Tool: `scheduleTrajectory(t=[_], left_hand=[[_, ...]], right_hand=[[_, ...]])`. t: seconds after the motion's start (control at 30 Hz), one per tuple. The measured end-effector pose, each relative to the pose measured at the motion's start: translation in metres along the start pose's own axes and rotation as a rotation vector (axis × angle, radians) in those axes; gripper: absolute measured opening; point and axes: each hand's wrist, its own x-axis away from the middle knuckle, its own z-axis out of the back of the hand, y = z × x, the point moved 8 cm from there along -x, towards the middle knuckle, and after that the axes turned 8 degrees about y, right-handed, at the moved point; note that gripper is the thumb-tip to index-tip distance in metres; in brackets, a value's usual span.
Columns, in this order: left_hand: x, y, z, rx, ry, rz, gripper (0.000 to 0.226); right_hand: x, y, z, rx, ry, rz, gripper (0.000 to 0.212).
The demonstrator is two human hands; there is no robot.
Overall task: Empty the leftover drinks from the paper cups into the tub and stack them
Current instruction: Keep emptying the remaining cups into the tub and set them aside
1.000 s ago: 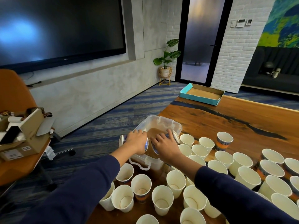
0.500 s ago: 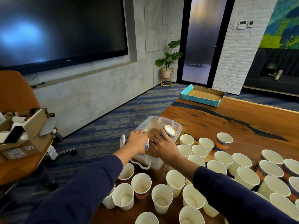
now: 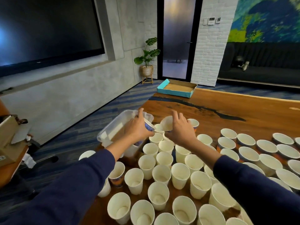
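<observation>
Left hand [image 3: 138,127] grips a blue-patterned paper cup [image 3: 148,127], fingers curled round its wall, the cup lying on its side at the near edge of the tub [image 3: 112,127]. The tub is clear, thin-walled rectangular plastic with rounded corners, set at the left edge of the table [image 3: 227,111]; brown liquid covers its floor. Right hand [image 3: 181,129] holds a second paper cup [image 3: 167,123] from above, thumb and fingers wrapped about it, its white round mouth tipped toward the left-hand cup. The two cups are near each other, just right of the tub; whether they touch cannot be told.

The table is glossy brown wood with a dark resin seam running across it. A dense field of upright paper cups [image 3: 162,176] covers its near part: white matte interiors, tapered walls, some showing orange and blue print outside, several with pale residue at the bottom. A shallow teal cardboard tray [image 3: 177,89] sits at the far corner. Both sleeves are dark navy fabric
</observation>
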Motion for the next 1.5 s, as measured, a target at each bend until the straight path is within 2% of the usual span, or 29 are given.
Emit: scheduleTrajectory(t=[0.17,0.43,0.67,1.03,1.13,1.3,1.5], left_hand=[[0.024,0.11,-0.036,0.12,-0.079,-0.121,0.114],[0.074,0.291,-0.103,0.101,-0.18,-0.37,0.093],[0.117,0.414,-0.165,0.179,-0.331,-0.496,0.091],[0.149,0.497,-0.263,0.201,-0.441,-0.522,0.077],[0.151,0.499,-0.286,0.167,-0.461,-0.532,0.075],[0.155,0.492,-0.315,0.107,-0.49,-0.545,0.077],[0.162,0.478,-0.343,0.044,-0.538,-0.595,0.082]], right_hand=[[0.042,0.096,0.077,0.038,0.066,-0.143,0.089],[0.125,0.247,0.182,0.144,0.105,-0.379,0.083],[0.195,0.371,0.241,0.253,0.087,-0.569,0.074],[0.264,0.489,0.259,0.365,-0.037,-0.777,0.08],[0.275,0.506,0.25,0.372,-0.069,-0.816,0.073],[0.29,0.53,0.22,0.278,-0.154,-0.892,0.091],[0.301,0.542,0.191,0.222,-0.206,-0.95,0.089]])
